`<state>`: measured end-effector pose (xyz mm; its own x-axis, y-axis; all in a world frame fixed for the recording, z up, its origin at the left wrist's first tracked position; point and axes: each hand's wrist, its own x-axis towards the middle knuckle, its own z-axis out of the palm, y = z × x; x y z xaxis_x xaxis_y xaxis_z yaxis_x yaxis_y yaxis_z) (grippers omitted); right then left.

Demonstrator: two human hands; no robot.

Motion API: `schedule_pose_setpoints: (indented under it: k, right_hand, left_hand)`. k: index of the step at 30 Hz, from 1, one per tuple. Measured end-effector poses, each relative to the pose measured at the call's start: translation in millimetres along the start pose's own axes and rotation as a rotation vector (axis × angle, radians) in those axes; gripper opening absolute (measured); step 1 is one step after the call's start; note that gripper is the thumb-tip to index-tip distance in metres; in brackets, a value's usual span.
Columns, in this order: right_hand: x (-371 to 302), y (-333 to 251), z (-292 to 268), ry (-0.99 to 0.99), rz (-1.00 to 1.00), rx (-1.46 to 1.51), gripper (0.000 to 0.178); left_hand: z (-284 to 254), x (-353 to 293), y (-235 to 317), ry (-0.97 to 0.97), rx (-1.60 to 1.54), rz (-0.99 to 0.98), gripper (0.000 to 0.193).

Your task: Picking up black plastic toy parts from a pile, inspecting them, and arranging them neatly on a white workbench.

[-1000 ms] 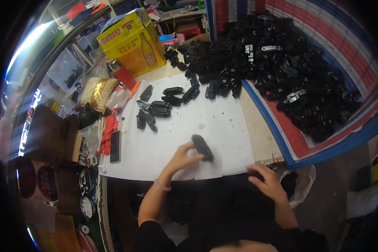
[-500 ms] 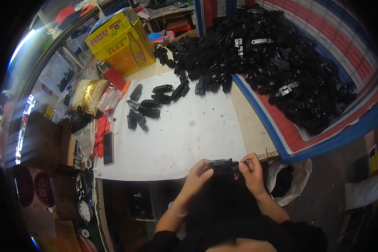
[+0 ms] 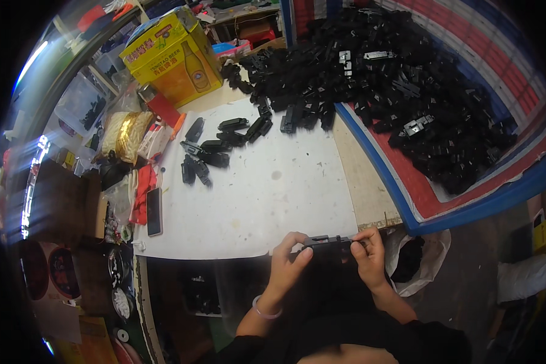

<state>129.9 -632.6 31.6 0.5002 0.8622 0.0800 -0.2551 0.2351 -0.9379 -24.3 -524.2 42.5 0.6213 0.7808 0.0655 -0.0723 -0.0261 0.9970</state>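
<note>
Both hands meet just off the near edge of the white sheet (image 3: 267, 200), and between them sits a small black plastic part (image 3: 327, 243), long and flat, held level with its length running from one hand to the other. It is dark and matte, with a slightly raised section near the middle and some lighter flecks along the top (finer detail is too small to make out). The left hand (image 3: 288, 261) is curled around the part's left end, thumb on top and fingers tucked below. The right hand (image 3: 369, 258) pinches the right end with thumb and fingertips closed on it, the other fingers bent in. A thin pale bracelet (image 3: 266, 311) circles the left wrist.

Beyond the hands, across the sheet, a small cluster of similar black pieces (image 3: 215, 148) lies on the far left side, some lined up side by side. Farther out and to the right, a large heap of black parts (image 3: 394, 85) spreads over a striped tarp (image 3: 467, 200) with blue and red bands. Well to the left of the left hand, a dark phone (image 3: 154, 211) lies flat at the sheet's edge. A yellow carton (image 3: 173, 54) stands far beyond it.
</note>
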Motion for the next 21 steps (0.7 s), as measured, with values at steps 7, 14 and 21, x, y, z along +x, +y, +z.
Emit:
schedule_pose_setpoints:
  k: [7, 14, 21]
  right_hand:
    - [-35, -9, -51, 0.392, -0.315, -0.472, 0.005]
    - [-86, -100, -158, 0.368, 0.03, -1.477, 0.021]
    - [-80, -73, -136, 0.249, 0.135, -1.458, 0.023]
  left_hand:
    - [3, 2, -1, -0.247, 0.371, 0.195, 0.026]
    - [-144, 88, -29, 0.451, 1.184, 0.379, 0.029]
    - [-244, 152, -49, 0.716, 1.754, -0.146, 0.045]
